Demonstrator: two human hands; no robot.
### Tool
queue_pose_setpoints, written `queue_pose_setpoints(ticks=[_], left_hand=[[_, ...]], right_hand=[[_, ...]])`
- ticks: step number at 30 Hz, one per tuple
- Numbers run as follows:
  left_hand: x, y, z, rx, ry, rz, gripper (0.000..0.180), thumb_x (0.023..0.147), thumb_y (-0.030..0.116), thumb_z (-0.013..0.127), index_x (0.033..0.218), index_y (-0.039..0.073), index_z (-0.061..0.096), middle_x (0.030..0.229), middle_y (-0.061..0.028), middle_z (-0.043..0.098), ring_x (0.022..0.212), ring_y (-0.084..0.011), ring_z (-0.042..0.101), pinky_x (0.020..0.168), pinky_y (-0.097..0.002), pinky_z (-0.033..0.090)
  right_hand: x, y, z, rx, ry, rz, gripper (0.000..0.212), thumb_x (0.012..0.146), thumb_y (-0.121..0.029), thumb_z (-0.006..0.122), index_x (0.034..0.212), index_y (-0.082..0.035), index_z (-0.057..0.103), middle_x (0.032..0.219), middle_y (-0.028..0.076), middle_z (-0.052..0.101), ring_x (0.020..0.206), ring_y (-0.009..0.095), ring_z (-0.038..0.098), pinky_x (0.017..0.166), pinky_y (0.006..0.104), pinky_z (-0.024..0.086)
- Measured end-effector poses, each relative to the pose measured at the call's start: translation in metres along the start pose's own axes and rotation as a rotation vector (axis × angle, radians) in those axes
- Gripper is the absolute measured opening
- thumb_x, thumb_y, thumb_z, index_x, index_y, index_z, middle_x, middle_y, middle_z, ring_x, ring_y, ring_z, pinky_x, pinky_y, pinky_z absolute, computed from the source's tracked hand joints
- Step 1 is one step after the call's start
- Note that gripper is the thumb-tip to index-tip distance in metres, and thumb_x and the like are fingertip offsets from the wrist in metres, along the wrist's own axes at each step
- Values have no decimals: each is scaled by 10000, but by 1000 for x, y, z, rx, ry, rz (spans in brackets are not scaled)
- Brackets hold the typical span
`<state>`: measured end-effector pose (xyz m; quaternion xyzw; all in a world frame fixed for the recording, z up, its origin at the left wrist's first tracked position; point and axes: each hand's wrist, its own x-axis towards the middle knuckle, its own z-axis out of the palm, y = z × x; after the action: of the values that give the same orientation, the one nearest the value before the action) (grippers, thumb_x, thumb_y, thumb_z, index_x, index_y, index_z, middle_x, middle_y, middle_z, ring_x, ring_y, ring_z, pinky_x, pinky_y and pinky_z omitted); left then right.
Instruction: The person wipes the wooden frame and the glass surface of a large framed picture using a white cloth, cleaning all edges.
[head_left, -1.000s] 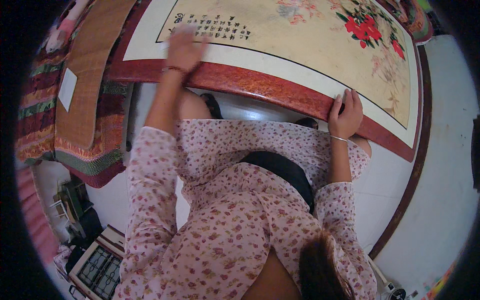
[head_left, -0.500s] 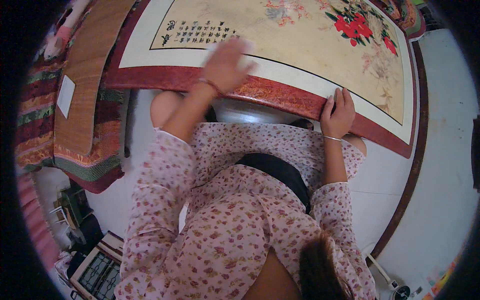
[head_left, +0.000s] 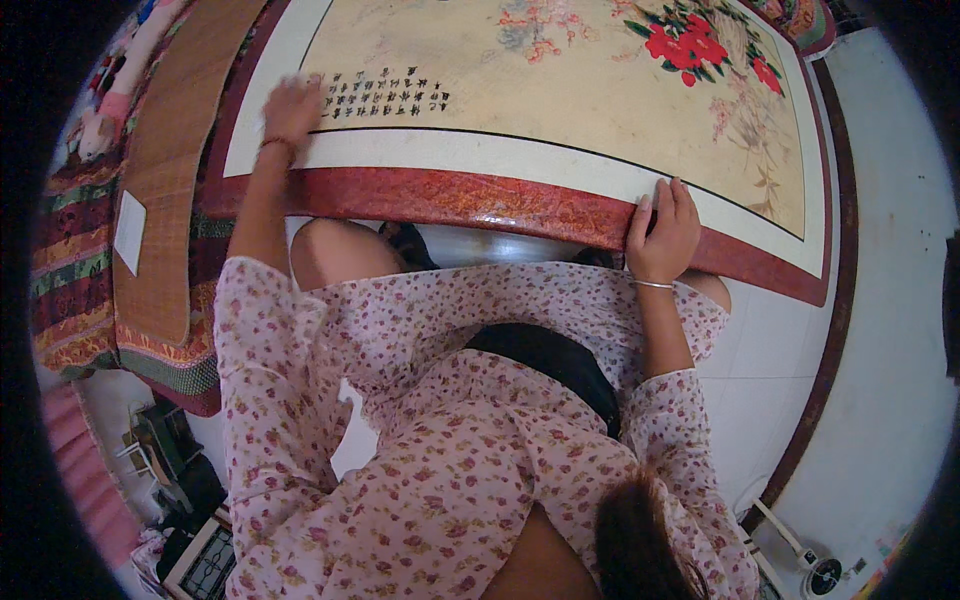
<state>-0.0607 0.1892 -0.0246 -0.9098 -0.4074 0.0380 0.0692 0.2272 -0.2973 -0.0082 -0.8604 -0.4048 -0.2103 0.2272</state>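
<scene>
A table (head_left: 560, 172) with a painted top stretches across in front of my knees; its face is cream with red flowers and rows of dark writing, framed by a white border and a reddish-brown edge. My left hand (head_left: 290, 112) lies palm down over the white border at the table's left, by the writing. Its fingers are stretched out and slightly blurred, with nothing in them. On the near right edge rests my right hand (head_left: 663, 240), fingers straight and flat on the border, holding nothing.
Left of the table stands a seat with a striped cover (head_left: 75, 255), a brown woven mat (head_left: 160, 210) and a white card (head_left: 130, 232). A pale wall (head_left: 890, 250) runs along the right. A small fan (head_left: 822, 577) is at lower right, a patterned panel (head_left: 205, 562) at lower left.
My left hand has swept left along the near part of the tabletop, from the right end of the writing to the left border. My right hand stays at the edge.
</scene>
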Motion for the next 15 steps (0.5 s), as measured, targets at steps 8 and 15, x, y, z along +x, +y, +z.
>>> queue_pose_setpoints(ticks=[8, 15], left_hand=[[-9, 296, -52, -393, 450, 482, 771, 854, 651, 440, 1210, -22, 558, 1371, -243, 445, 1299, -344, 385, 1045, -455, 321], [-117, 382, -71, -581, 355, 771, 694, 866, 540, 510, 1266, -27, 514, 1382, -215, 442, 1314, -389, 365, 1103, -489, 265]], right_hand=[[1, 0, 2, 28, 13, -7, 359, 849, -235, 587, 1133, -17, 610, 1228, 194, 573, 1164, 379, 510, 982, 470, 388], [-4, 7, 9, 28, -1, -32, 363, 861, -221, 561, 1158, -16, 601, 1257, 189, 556, 1181, 371, 502, 999, 467, 372]])
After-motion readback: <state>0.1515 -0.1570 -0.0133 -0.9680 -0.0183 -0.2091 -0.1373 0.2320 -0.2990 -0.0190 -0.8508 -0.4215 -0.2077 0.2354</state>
